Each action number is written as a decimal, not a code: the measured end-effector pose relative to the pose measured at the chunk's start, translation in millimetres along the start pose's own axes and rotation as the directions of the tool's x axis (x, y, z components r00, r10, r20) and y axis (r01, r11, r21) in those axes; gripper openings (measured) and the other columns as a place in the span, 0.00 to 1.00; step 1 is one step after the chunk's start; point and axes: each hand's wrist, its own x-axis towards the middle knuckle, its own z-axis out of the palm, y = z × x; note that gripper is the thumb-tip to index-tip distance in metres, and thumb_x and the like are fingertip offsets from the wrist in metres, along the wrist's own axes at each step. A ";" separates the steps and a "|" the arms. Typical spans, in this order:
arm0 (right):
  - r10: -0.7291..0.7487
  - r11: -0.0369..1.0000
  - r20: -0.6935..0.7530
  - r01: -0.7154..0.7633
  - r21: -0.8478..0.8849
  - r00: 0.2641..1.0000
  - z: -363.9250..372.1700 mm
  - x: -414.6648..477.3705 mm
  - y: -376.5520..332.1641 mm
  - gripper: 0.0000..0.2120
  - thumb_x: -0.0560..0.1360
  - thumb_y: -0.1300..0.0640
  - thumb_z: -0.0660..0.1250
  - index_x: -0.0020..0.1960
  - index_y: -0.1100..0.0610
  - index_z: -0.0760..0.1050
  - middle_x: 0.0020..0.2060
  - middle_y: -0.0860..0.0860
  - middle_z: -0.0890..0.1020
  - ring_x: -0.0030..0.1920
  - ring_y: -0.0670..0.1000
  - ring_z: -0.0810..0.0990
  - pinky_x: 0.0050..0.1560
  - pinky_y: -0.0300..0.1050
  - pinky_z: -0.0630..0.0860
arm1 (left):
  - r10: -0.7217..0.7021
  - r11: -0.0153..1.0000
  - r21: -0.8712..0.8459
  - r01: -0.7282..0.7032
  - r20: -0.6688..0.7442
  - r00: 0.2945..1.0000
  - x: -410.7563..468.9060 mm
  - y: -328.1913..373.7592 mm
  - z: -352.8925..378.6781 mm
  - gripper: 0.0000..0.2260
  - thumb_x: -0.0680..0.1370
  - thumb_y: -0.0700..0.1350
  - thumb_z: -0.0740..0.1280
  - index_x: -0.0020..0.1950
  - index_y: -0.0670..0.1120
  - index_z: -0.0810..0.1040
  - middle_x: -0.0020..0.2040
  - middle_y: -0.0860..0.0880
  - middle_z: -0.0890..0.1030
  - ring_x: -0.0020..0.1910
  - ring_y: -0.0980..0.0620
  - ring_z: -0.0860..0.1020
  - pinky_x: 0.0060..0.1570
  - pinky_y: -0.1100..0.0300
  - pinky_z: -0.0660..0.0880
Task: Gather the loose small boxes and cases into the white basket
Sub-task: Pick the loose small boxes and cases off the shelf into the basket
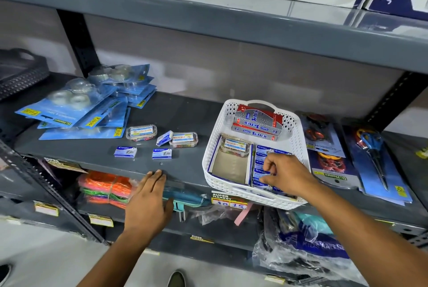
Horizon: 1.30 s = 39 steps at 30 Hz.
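Observation:
The white basket (pixel 298 140) stands on the grey shelf (pixel 185 110) right of centre. It holds red Softek boxes (pixel 258 122), a clear case (pixel 235 146) and a row of small blue boxes (pixel 262 150). My right hand (pixel 286 174) is inside the basket over those blue boxes, fingers curled, with nothing clearly held. Left of the basket, loose on the shelf, lie three small blue boxes (pixel 125 151) (pixel 162 153) (pixel 164 137) and two clear cases (pixel 141 132) (pixel 183 139). My left hand (pixel 148 201) rests flat on the shelf's front edge, fingers together and empty.
Blue tape blister packs (pixel 88 106) are piled at the shelf's left. Scissors packs (pixel 372 159) lie right of the basket. A dark basket (pixel 20 71) sits far left. Boxes stand on the shelf above; bagged goods fill the shelf below.

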 end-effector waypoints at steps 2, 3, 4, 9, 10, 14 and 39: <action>-0.006 0.992 -0.031 0.009 0.125 1.000 -10.1 4.6 -10.4 0.10 0.69 0.53 0.76 0.43 0.49 0.75 0.38 0.49 0.78 0.36 0.47 0.76 0.39 0.43 0.73 | 0.006 1.000 -0.007 -0.006 0.001 1.000 -0.1 0.8 -1.0 0.31 0.68 0.49 0.73 0.68 0.43 0.70 0.69 0.44 0.72 0.69 0.44 0.68 0.64 0.48 0.68; -0.030 0.986 -0.055 0.038 0.164 0.998 -14.1 9.6 -19.9 0.09 0.70 0.54 0.76 0.45 0.50 0.76 0.39 0.49 0.78 0.36 0.47 0.75 0.40 0.43 0.73 | 0.003 1.000 -0.008 -0.003 0.009 1.000 -0.7 0.5 -1.4 0.31 0.68 0.49 0.73 0.69 0.43 0.69 0.69 0.45 0.72 0.70 0.44 0.67 0.65 0.48 0.67; -0.065 0.981 -0.079 0.078 0.176 0.995 -16.6 16.0 -31.2 0.09 0.71 0.55 0.75 0.46 0.50 0.76 0.38 0.48 0.78 0.37 0.47 0.75 0.41 0.43 0.74 | 0.004 1.000 -0.008 -0.004 0.017 1.000 -1.7 -0.2 -1.7 0.32 0.69 0.49 0.73 0.70 0.43 0.69 0.70 0.45 0.70 0.71 0.44 0.66 0.66 0.49 0.66; -0.299 0.952 -0.122 0.305 0.030 0.946 -1.8 63.1 -97.0 0.06 0.71 0.55 0.72 0.47 0.50 0.80 0.43 0.48 0.82 0.44 0.51 0.80 0.50 0.49 0.77 | 0.023 1.000 -0.006 -0.022 0.037 0.999 -4.1 0.1 -3.1 0.32 0.69 0.49 0.73 0.70 0.44 0.68 0.72 0.47 0.69 0.72 0.45 0.64 0.64 0.47 0.69; -0.345 0.938 -0.108 0.345 -0.015 0.932 5.1 71.4 -112.4 0.06 0.71 0.54 0.71 0.48 0.49 0.80 0.44 0.49 0.82 0.46 0.52 0.80 0.51 0.50 0.77 | 0.032 0.999 -0.007 -0.032 0.035 0.999 -4.3 -0.8 -3.0 0.32 0.68 0.49 0.73 0.70 0.44 0.68 0.71 0.47 0.69 0.71 0.45 0.65 0.64 0.48 0.69; -0.439 0.880 0.046 0.440 -0.179 0.897 38.7 93.7 -170.4 0.08 0.73 0.53 0.68 0.51 0.49 0.81 0.50 0.50 0.84 0.54 0.56 0.80 0.53 0.49 0.76 | 0.091 0.996 -0.016 -0.091 0.037 0.995 -3.6 -12.6 -2.3 0.32 0.68 0.48 0.72 0.70 0.44 0.68 0.71 0.48 0.69 0.72 0.47 0.64 0.66 0.52 0.62; -0.223 0.971 -0.048 0.218 -0.097 0.974 -16.5 50.4 -138.4 0.08 0.69 0.50 0.71 0.49 0.46 0.82 0.50 0.45 0.85 0.51 0.52 0.82 0.50 0.44 0.76 | 0.079 0.996 -0.040 -0.078 0.036 0.996 1.7 -14.5 0.0 0.32 0.67 0.47 0.73 0.70 0.45 0.69 0.71 0.47 0.70 0.71 0.46 0.65 0.68 0.48 0.65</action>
